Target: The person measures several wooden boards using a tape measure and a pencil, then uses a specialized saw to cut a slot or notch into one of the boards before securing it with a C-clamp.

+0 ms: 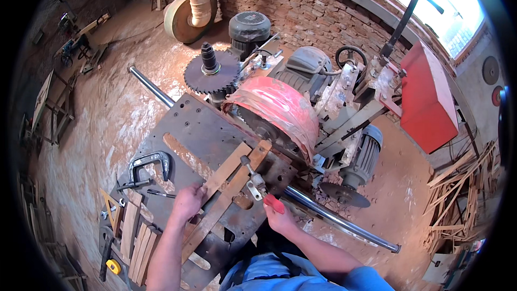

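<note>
My left hand [188,200] is closed around the near end of a short light wooden piece [229,166], which lies beside a longer wooden strip [223,200] on the grey metal machine table [177,114]. My right hand [279,221] grips the red handle [274,203] of a toggle clamp [258,181]. The clamp's rod and tip reach over the far part of the strip; whether the tip presses on wood I cannot tell. Just beyond, a round saw blade sits partly hidden under a pink-red guard [285,105].
A large toothed blade [202,75] stands on a spindle behind the table. On the table's left are a C-clamp [161,156], a pen [160,193], several wood blocks [141,248] and a yellow tape measure [113,266]. A steel bar [344,224] juts out right, near a motor [362,153].
</note>
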A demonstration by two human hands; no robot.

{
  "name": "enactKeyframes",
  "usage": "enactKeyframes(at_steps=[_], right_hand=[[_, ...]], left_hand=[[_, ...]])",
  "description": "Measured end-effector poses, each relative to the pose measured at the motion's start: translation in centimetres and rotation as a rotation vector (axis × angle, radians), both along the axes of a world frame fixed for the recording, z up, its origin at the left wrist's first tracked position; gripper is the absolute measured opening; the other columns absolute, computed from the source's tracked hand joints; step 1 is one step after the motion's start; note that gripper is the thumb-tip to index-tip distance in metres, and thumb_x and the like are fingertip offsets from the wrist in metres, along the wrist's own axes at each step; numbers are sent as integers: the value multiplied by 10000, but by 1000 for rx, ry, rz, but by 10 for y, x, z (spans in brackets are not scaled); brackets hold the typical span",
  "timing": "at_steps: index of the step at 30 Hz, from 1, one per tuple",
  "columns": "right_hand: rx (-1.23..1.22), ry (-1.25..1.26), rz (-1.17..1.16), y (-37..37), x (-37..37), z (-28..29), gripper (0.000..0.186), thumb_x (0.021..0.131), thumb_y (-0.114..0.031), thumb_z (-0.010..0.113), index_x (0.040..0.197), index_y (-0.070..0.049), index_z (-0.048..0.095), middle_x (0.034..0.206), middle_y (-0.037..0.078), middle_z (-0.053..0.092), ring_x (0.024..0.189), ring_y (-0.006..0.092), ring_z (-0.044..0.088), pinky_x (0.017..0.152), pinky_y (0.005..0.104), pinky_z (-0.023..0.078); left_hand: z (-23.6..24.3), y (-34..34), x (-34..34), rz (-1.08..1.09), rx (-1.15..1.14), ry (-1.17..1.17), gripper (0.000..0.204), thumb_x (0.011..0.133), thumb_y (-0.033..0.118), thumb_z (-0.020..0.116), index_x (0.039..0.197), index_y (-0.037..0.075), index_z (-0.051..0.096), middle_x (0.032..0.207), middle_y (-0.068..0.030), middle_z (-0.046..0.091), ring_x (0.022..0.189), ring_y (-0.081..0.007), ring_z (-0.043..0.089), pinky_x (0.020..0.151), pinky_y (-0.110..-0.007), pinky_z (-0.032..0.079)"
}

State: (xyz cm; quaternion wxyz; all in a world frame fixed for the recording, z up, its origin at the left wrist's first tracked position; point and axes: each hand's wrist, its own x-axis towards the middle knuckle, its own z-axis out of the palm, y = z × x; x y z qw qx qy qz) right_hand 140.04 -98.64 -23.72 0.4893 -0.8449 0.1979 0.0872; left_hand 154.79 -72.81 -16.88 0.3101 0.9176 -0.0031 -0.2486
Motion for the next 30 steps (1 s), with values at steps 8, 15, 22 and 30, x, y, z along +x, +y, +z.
enactKeyframes(at_steps=[8, 15, 22, 30], right_hand=[[119, -182, 18, -29, -56, -27, 174, 942, -155, 575, 1051, -34, 636, 901, 219, 661, 881, 430, 640, 753, 442, 517], [33, -44, 62, -51, -80, -16, 105, 883, -57, 616, 984, -29, 615, 885, 219, 647, 846, 449, 633, 719, 453, 513], [84, -80, 72, -57, -82, -7, 68, 901, -83, 613, 937, -30, 590, 832, 214, 625, 807, 425, 636, 690, 442, 498], [155, -96, 72, -57, -79, -7, 96, 907, -90, 622, 921, 0, 590, 823, 227, 631, 794, 412, 643, 685, 432, 494]], left_hand=[[-1, -47, -38, -37, 43, -61, 348, 987, 339, 580, 1192, 74, 674, 1016, -238, 715, 986, -428, 678, 869, -486, 536], [-18, -84, -56, -80, -1, -128, 303, 981, 299, 606, 1140, 57, 693, 1003, -227, 718, 947, -414, 695, 843, -468, 548], [-23, -116, -64, -185, 212, -435, 233, 935, 301, 623, 1022, 114, 729, 916, -165, 717, 934, -357, 639, 789, -472, 520], [-37, -108, -70, -31, 112, -407, 229, 909, 277, 664, 972, 69, 736, 885, -137, 703, 944, -314, 601, 886, -426, 417]])
